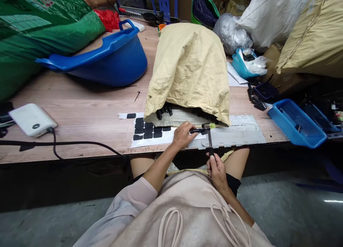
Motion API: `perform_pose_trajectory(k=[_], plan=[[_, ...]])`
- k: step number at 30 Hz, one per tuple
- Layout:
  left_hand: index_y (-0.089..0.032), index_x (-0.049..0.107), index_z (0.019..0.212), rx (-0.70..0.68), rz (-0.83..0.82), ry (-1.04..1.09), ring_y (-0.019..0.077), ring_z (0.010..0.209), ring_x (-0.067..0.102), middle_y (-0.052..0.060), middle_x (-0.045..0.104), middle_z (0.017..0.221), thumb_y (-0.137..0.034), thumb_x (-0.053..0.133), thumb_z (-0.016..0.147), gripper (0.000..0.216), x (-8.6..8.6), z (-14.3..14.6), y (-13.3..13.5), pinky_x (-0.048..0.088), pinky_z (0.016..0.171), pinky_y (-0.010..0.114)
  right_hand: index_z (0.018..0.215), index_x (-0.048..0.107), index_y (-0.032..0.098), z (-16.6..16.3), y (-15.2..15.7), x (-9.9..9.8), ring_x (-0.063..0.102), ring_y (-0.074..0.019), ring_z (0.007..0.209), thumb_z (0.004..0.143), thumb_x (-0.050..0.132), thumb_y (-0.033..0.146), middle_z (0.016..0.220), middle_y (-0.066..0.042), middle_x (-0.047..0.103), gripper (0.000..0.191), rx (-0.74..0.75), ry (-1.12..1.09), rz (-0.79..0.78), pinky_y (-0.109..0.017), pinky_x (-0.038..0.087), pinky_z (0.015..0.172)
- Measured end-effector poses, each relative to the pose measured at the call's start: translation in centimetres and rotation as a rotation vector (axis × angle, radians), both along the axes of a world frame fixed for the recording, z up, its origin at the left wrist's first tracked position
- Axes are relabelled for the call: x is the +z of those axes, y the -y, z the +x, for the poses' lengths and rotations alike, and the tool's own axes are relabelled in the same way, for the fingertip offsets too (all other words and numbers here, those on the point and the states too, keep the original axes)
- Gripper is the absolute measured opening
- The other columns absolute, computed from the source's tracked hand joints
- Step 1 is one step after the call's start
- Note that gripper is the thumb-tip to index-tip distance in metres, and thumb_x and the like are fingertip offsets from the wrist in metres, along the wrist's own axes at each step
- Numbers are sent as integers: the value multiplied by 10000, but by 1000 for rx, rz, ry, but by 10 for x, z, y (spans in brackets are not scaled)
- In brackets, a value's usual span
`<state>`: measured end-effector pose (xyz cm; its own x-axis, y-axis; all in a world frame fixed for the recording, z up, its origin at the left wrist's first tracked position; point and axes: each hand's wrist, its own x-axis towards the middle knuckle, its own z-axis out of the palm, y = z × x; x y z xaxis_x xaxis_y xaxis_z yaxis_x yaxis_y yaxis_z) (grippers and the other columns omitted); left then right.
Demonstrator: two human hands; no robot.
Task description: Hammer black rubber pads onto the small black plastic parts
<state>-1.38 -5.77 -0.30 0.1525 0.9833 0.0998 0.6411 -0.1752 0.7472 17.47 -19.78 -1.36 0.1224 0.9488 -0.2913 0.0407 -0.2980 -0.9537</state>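
My right hand (217,169) is closed round the black handle of a small hammer (210,139). The hammer has a metal shaft, and its head has a black end and a yellow-green end. Just left of the shaft, my left hand (183,134) grips a slim black part (197,131) between its fingers, low over the work surface. The hammer head is right beside that part; whether they touch I cannot tell. Below lies a grey-white board (235,135) along the table edge. A sheet of black stickers (148,130) lies left of my left hand.
A yellowish woven sack (191,68) lies ahead, its mouth towards me with black pieces inside. A blue basin (112,59) stands left, near a green sack (48,43). A white device (33,119) trails a cable. Blue baskets (297,124) are on the right. Another person's arm (95,0) shows at the back.
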Motion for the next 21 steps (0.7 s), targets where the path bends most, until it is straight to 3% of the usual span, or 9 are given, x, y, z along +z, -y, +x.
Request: perform_pose_trajectory(k=[8,17,21], plan=[[-240,716,992,-10,30,-17,190,938,644,9,675,958,-229,763,804,194,2,0,2,517,846,301,993,622,210,2,-11,1,341,-52,339,782,725,665,558,98,482,512,-231,-355,-176,-175,268,314],[-228,711,988,-63,67,-28,184,919,634,16,663,944,-279,697,886,115,2,-4,1,509,846,304,967,599,216,4,-12,0,332,-45,339,780,752,650,550,101,485,496,-175,-491,-201,-166,265,320],[-216,695,1003,-111,129,-42,194,916,641,38,675,951,-302,666,926,119,8,-4,14,514,851,316,963,605,213,5,-13,-1,328,-47,343,779,756,651,549,98,483,498,-161,-530,-215,-171,262,321]])
